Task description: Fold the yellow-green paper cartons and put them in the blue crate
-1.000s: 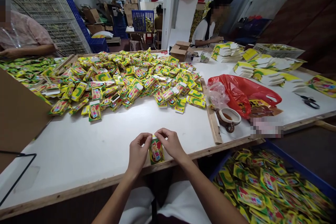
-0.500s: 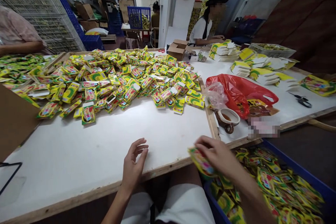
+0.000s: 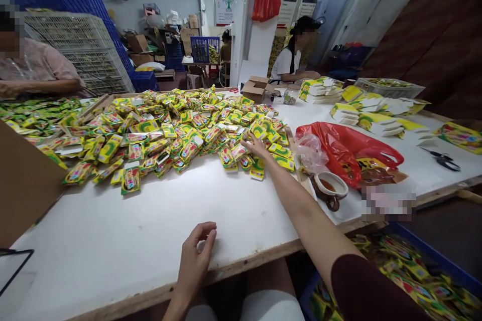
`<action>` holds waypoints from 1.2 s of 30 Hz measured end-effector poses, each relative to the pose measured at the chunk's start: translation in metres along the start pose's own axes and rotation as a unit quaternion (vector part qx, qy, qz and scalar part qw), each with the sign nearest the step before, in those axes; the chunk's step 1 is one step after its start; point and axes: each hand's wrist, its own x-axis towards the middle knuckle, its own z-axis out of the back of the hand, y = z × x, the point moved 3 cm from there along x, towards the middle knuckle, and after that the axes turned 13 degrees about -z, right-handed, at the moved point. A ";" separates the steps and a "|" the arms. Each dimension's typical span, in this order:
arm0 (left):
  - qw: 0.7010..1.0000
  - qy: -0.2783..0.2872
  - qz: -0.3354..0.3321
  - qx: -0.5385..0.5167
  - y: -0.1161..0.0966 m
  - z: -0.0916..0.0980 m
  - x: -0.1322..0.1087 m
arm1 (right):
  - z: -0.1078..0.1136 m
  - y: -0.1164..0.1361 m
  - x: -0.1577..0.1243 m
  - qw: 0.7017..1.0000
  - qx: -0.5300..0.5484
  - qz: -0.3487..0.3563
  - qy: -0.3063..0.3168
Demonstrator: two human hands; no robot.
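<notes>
A heap of small yellow-and-green printed boxes (image 3: 188, 128) covers the far half of the white table (image 3: 158, 225). My right hand (image 3: 256, 146) reaches out to the heap's near right side. Its fingers are spread over a box with a white flap, touching or just above it, and do not close round it. By the table's front edge, my left hand (image 3: 198, 253) hovers with fingers loosely curled and thumb apart. Nothing shows in it. At lower right, below table height, a blue crate (image 3: 433, 246) holds many flat yellow-green packets (image 3: 417, 271), partly hidden by my right arm.
A brown cup (image 3: 329, 188), a red plastic bag (image 3: 339, 145) and scissors (image 3: 442, 159) lie to the right. A cardboard box (image 3: 26, 185) stands at left. One co-worker (image 3: 41, 67) sits at far left, another (image 3: 289, 57) at the back right. A wooden strip (image 3: 297, 160) divides the table.
My right hand has left the blue crate's edge, where it held a flat packet, and moved forward to the heap without it. My left hand's fingers have curled slightly. The view has tilted up.
</notes>
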 end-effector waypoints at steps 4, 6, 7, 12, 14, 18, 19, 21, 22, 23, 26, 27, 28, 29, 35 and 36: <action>1.000 -0.002 0.007 0.003 0.000 -0.002 0.003 | -0.031 -0.004 -0.021 0.997 -0.018 0.009 0.078; 1.000 0.006 0.013 0.003 0.001 -0.003 0.004 | -0.045 -0.003 -0.044 0.994 -0.023 0.024 0.103; 1.000 0.011 0.015 0.003 0.001 -0.003 0.005 | -0.051 -0.001 -0.057 0.993 -0.024 0.032 0.114; 1.000 -0.011 0.001 0.017 -0.001 -0.002 0.002 | -0.057 0.015 -0.120 0.975 -0.020 0.136 0.177; 0.995 -0.067 -0.028 0.065 -0.002 0.002 0.002 | -0.046 0.018 -0.141 0.973 -0.011 0.166 0.160; 0.962 -0.105 -0.109 0.225 -0.003 0.010 0.016 | -0.020 0.015 -0.183 0.989 0.039 0.132 0.055; 0.961 -0.071 -0.117 0.241 -0.002 0.010 0.022 | -0.017 0.013 -0.197 0.990 0.058 0.123 0.041; 0.965 0.023 -0.117 0.234 0.000 0.010 0.031 | -0.015 0.010 -0.226 0.989 0.105 0.104 0.025; 0.968 0.064 -0.110 0.217 0.000 0.010 0.033 | -0.016 0.009 -0.242 0.987 0.133 0.091 0.018; 0.972 0.089 -0.101 0.195 -0.002 0.010 0.033 | -0.018 0.006 -0.256 0.984 0.162 0.071 0.012; 0.993 0.062 -0.056 0.081 -0.010 0.008 0.020 | -0.028 -0.001 -0.290 0.969 0.245 -0.001 0.015; 0.998 0.045 -0.044 0.029 -0.013 0.005 0.013 | -0.031 -0.002 -0.297 0.961 0.274 -0.014 0.028; 0.998 0.036 -0.038 -0.020 -0.016 0.002 0.007 | -0.033 -0.002 -0.301 0.952 0.303 -0.018 0.044; 0.997 0.036 -0.037 -0.058 -0.018 -0.003 0.001 | -0.035 -0.002 -0.303 0.942 0.329 -0.013 0.062; 0.992 0.058 -0.030 -0.111 -0.015 -0.009 -0.009 | -0.029 0.003 -0.289 0.930 0.331 0.060 0.149; 0.992 0.062 -0.026 -0.111 -0.013 -0.006 -0.007 | -0.029 0.005 -0.285 0.932 0.319 0.074 0.155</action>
